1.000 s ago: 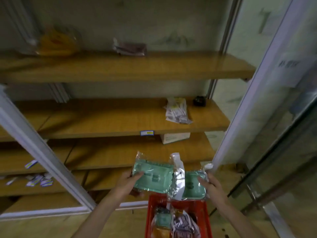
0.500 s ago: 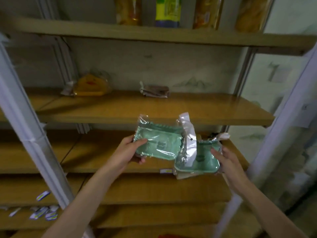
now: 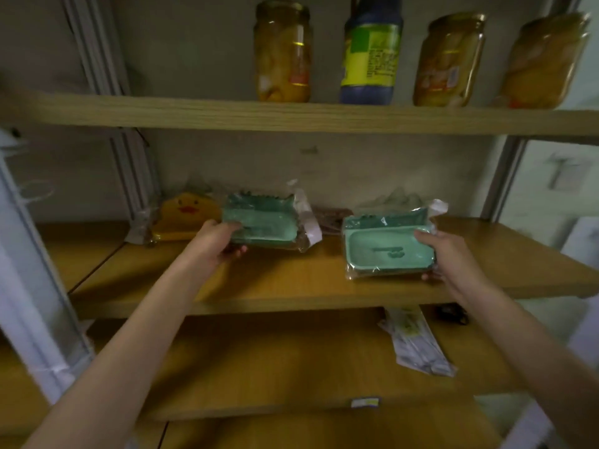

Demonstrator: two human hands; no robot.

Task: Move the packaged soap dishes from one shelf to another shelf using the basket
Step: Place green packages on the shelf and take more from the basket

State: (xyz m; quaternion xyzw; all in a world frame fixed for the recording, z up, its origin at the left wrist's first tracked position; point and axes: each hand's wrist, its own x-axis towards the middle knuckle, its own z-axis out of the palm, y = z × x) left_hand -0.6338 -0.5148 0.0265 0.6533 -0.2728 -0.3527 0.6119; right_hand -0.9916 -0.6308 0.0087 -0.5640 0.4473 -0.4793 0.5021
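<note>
Two green soap dishes in clear plastic wrap are over the middle wooden shelf (image 3: 291, 286). My left hand (image 3: 217, 238) grips the left soap dish (image 3: 262, 222) by its near-left corner, close to the shelf's back. My right hand (image 3: 440, 254) holds the right soap dish (image 3: 382, 251) at its right edge; that dish rests on or just above the shelf board near the front. The basket is out of view.
A yellow duck-shaped packaged item (image 3: 184, 218) and a dark brown packet (image 3: 330, 218) lie at the shelf's back. Three jars and a blue bottle (image 3: 369, 53) stand on the shelf above. A white packet (image 3: 418, 345) lies on the shelf below. A metal upright (image 3: 29, 286) stands left.
Both hands rose from above the red basket to the middle shelf and moved apart, carrying a soap dish each. The view tilted up, and the basket dropped out of sight.
</note>
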